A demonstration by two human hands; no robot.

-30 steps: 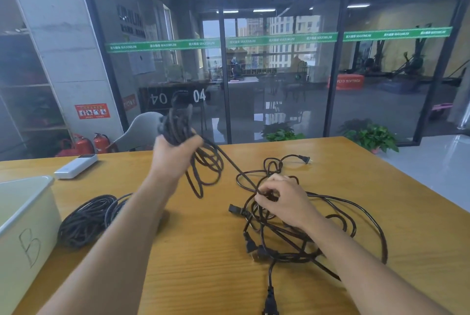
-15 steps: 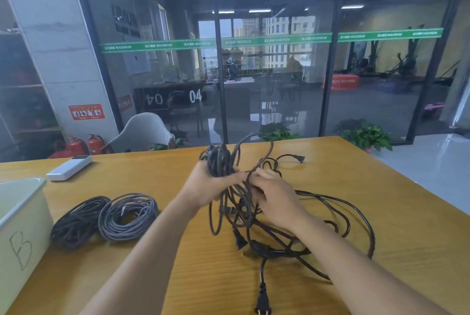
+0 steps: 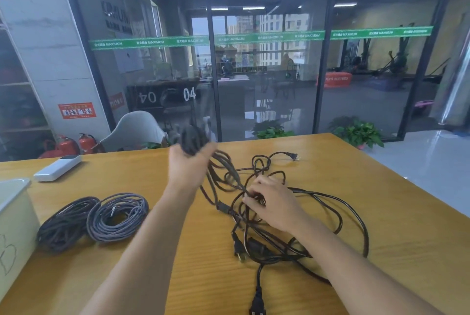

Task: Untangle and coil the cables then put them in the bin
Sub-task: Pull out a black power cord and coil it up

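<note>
My left hand (image 3: 187, 164) is raised above the table and grips a partly wound bundle of black cable (image 3: 192, 139), blurred by motion. From it loops run down to a tangle of black power cables (image 3: 338, 215) spread over the middle of the table. My right hand (image 3: 273, 202) rests low on the tangle and pinches a strand at its fingertips. Two finished coils lie to the left: a black coil (image 3: 63, 225) and a grey coil (image 3: 118, 215), side by side. The white bin (image 3: 12, 202) stands at the left edge, marked with a letter.
A white remote (image 3: 58, 167) lies at the back left of the wooden table (image 3: 381, 200). One plug (image 3: 257, 307) reaches toward the near edge, another plug (image 3: 293, 156) lies at the back. Behind the table are a grey chair (image 3: 134, 129) and a glass wall.
My left hand has lifted the bundle up and away from the right hand again, after the two met half a second ago. My right hand has dropped back onto the tangle.
</note>
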